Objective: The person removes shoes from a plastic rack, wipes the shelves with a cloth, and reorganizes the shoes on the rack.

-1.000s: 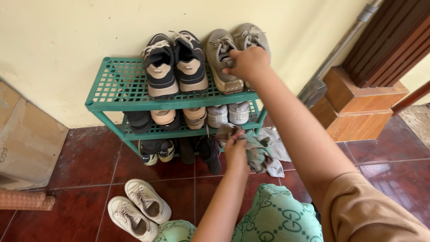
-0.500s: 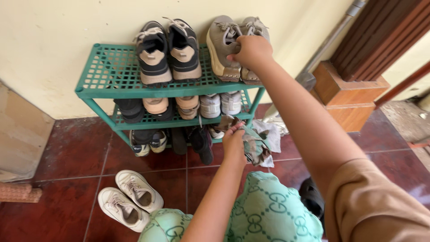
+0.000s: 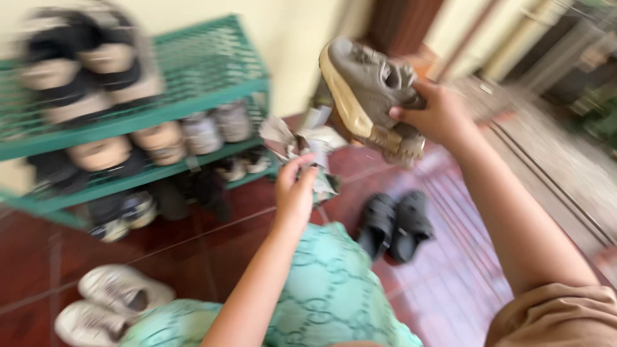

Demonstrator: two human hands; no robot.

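Observation:
My right hand (image 3: 437, 115) grips a pair of grey sneakers (image 3: 366, 90) with tan soles, lifted off the rack and held in the air to its right. My left hand (image 3: 294, 193) clutches a crumpled grey-green rag (image 3: 302, 144) just below and left of the sneakers. The green plastic shoe rack (image 3: 212, 64) stands at the left against the cream wall. A dark pair with beige heels (image 3: 90, 64) sits on its top shelf. The whole view is blurred by motion.
Lower rack shelves hold several more shoes (image 3: 160, 138). A white pair of sneakers (image 3: 109, 299) lies on the red tile floor at lower left. Black sandals (image 3: 395, 225) rest on the floor below my right arm. My knee in green patterned cloth (image 3: 321, 289) fills the bottom centre.
My right hand has lifted the grey sneakers off the top shelf and swung them right. The view has turned right, shifting the rack to the left. The left hand still holds the rag.

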